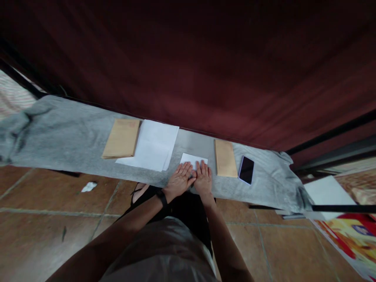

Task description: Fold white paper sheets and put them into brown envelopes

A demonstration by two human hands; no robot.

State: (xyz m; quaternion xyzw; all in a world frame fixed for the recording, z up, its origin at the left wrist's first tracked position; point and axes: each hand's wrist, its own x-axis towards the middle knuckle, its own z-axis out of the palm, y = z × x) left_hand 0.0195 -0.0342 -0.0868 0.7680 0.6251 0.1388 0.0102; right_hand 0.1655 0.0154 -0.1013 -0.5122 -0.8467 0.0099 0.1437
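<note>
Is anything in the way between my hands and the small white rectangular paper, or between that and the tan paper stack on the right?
Nothing visible. Your left hand and right hand lie flat on the small white rectangular paper; only gray cloth shows between its far right corner and the tan paper stack.

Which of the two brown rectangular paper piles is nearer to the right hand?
The brown pile between the right hand and the purple-edged phone; the other brown pile lies farther left, partly over white paper sheets.
</note>
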